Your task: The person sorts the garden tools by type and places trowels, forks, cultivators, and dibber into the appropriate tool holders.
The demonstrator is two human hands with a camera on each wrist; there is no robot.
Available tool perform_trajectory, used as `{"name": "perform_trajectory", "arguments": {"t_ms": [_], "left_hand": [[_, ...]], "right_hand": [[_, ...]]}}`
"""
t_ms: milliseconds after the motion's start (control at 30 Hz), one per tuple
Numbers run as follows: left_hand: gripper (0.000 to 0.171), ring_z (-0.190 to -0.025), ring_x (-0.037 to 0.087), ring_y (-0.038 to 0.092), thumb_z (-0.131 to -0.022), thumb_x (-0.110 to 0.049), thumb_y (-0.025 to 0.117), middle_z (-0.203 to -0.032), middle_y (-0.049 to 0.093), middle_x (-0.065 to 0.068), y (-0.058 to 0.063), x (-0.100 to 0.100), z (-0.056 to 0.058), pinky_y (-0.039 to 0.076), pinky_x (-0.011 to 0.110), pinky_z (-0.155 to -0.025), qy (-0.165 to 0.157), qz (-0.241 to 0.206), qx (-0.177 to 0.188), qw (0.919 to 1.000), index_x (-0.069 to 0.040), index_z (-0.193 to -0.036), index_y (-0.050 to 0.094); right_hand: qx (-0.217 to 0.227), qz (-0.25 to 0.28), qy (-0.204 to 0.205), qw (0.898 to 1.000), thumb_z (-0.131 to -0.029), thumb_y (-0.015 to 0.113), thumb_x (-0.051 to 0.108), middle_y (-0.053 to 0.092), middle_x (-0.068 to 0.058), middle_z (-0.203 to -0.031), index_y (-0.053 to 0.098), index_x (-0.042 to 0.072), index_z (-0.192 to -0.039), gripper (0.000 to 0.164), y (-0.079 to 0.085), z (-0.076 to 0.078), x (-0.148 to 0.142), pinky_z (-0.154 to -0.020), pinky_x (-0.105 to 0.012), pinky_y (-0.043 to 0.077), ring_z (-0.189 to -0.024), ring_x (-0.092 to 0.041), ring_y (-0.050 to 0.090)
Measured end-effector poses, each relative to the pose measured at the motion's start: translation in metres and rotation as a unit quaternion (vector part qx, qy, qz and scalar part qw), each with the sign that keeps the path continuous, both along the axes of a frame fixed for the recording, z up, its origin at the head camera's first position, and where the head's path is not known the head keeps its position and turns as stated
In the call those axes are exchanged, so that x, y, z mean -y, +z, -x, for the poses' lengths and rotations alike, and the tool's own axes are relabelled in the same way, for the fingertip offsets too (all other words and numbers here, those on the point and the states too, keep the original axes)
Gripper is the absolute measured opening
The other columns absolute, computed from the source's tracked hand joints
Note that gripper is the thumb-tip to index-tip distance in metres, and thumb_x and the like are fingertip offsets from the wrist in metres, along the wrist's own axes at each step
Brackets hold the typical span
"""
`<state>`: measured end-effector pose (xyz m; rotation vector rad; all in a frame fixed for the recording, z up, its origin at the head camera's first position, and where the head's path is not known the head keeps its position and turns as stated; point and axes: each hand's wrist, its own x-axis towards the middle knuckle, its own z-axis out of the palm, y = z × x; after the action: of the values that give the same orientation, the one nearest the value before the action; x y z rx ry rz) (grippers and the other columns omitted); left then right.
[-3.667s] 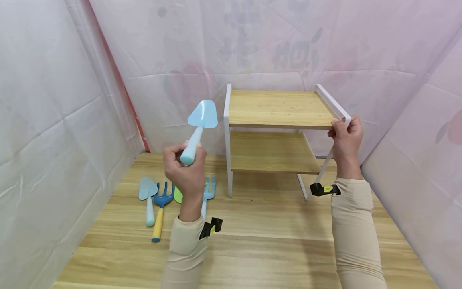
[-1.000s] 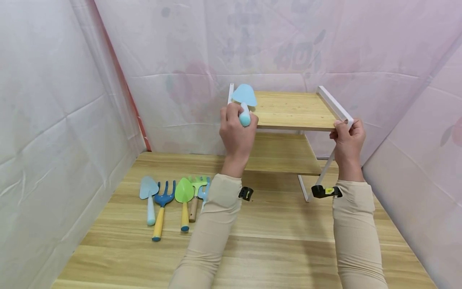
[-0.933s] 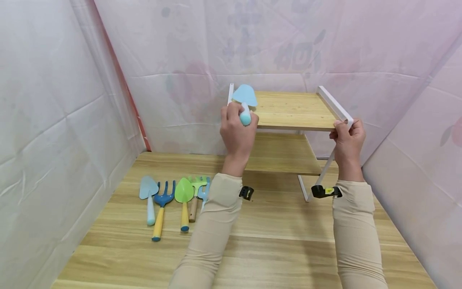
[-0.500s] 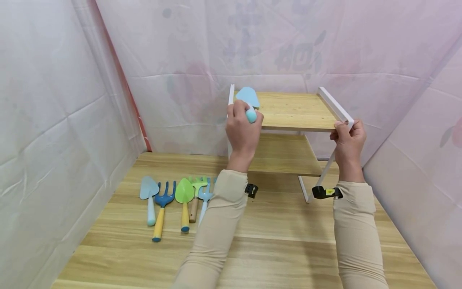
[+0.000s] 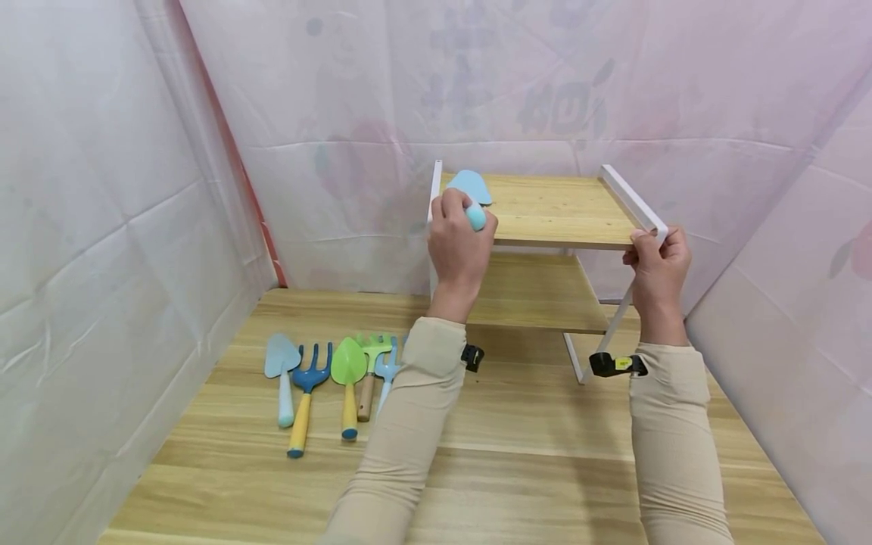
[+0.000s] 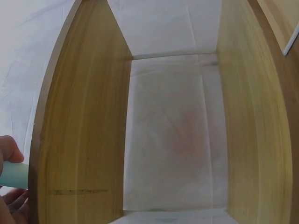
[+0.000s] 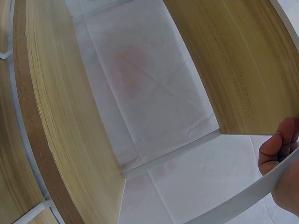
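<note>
My left hand (image 5: 461, 253) grips the handle of a light blue toy trowel (image 5: 472, 184) at the left end of the shelf's top board (image 5: 559, 212). Its blade points away from me, low over the board; whether it touches the wood I cannot tell. In the left wrist view, the trowel's pale handle end (image 6: 14, 174) shows between fingers at the board's edge. My right hand (image 5: 657, 272) pinches the front right corner of the two-tier shelf, around its white metal frame (image 5: 633, 198). Curled fingers (image 7: 273, 149) show by that frame in the right wrist view.
Left of the shelf, garden tools lie in a row on the wooden table (image 5: 225, 462): a pale blue trowel (image 5: 280, 363), a blue fork (image 5: 311, 376), a green trowel (image 5: 348, 363), a green rake (image 5: 373, 350) and a light blue fork (image 5: 387, 369), partly behind my left sleeve.
My left hand has carried the light blue trowel rightward from beside the shelf to over its top board. Lately the blade has sunk slightly. My right hand keeps its hold on the corner.
</note>
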<state>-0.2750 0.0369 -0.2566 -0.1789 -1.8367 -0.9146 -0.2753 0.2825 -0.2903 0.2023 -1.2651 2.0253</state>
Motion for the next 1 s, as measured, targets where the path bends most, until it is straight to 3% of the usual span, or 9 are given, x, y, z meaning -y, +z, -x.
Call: {"name": "perform_trajectory", "arguments": {"t_ms": [167, 367, 600, 700, 867, 1000], "left_hand": [[0.016, -0.059, 0.018, 0.046, -0.076, -0.005, 0.061, -0.076, 0.045, 0.008, 0.007, 0.000, -0.001, 0.043, 0.026, -0.048, -0.002, 0.024, 0.045, 0.9987, -0.004, -0.082, 0.046], [0.014, -0.058, 0.018, 0.047, -0.078, -0.003, 0.059, -0.078, 0.046, 0.008, 0.018, 0.000, -0.003, 0.043, 0.026, -0.048, -0.016, 0.061, 0.126, 0.9901, -0.003, -0.086, 0.048], [0.017, -0.066, 0.019, 0.048, -0.077, -0.005, 0.061, -0.080, 0.047, 0.008, 0.023, 0.000, -0.006, 0.044, 0.027, -0.055, -0.029, 0.077, 0.175, 0.9811, -0.003, -0.090, 0.050], [0.018, -0.068, 0.020, 0.047, -0.076, -0.006, 0.062, -0.079, 0.047, 0.008, 0.027, 0.000, -0.008, 0.043, 0.028, -0.060, -0.033, 0.090, 0.206, 0.9738, -0.003, -0.090, 0.050], [0.023, -0.077, 0.023, 0.051, -0.078, -0.011, 0.064, -0.086, 0.051, 0.008, 0.035, 0.001, -0.011, 0.045, 0.031, -0.071, -0.033, 0.119, 0.273, 0.9539, -0.002, -0.096, 0.052], [0.027, -0.085, 0.026, 0.055, -0.078, -0.016, 0.066, -0.091, 0.056, 0.010, 0.040, 0.001, -0.011, 0.046, 0.032, -0.076, -0.025, 0.147, 0.296, 0.9435, -0.001, -0.098, 0.056]], "right_hand": [[-0.012, -0.007, 0.001, 1.000, -0.082, 0.054, -0.009, 0.052, -0.009, -0.066, 0.047, 0.003, -0.073, 0.017, -0.001, 0.001, -0.001, -0.046, -0.018, 0.042, -0.049, -0.013, 0.048], [-0.013, -0.012, 0.000, 1.000, -0.083, 0.055, -0.008, 0.051, -0.009, -0.067, 0.047, 0.004, -0.073, 0.017, 0.000, 0.001, -0.002, -0.046, -0.018, 0.043, -0.050, -0.014, 0.048], [-0.006, -0.010, 0.001, 1.000, -0.083, 0.054, -0.008, 0.051, -0.009, -0.067, 0.046, 0.003, -0.074, 0.016, 0.001, 0.000, 0.000, -0.046, -0.018, 0.043, -0.050, -0.014, 0.049], [-0.007, -0.010, 0.004, 1.000, -0.083, 0.055, -0.008, 0.051, -0.009, -0.067, 0.046, 0.002, -0.075, 0.016, 0.001, 0.000, 0.000, -0.046, -0.018, 0.043, -0.050, -0.014, 0.049], [-0.010, -0.007, 0.003, 1.000, -0.082, 0.054, -0.008, 0.049, -0.009, -0.065, 0.046, 0.003, -0.074, 0.016, 0.001, 0.000, 0.000, -0.046, -0.018, 0.042, -0.049, -0.013, 0.049], [-0.009, -0.004, 0.004, 1.000, -0.082, 0.053, -0.009, 0.047, -0.009, -0.064, 0.046, 0.001, -0.075, 0.015, 0.002, 0.001, 0.000, -0.045, -0.018, 0.042, -0.049, -0.013, 0.049]]}}
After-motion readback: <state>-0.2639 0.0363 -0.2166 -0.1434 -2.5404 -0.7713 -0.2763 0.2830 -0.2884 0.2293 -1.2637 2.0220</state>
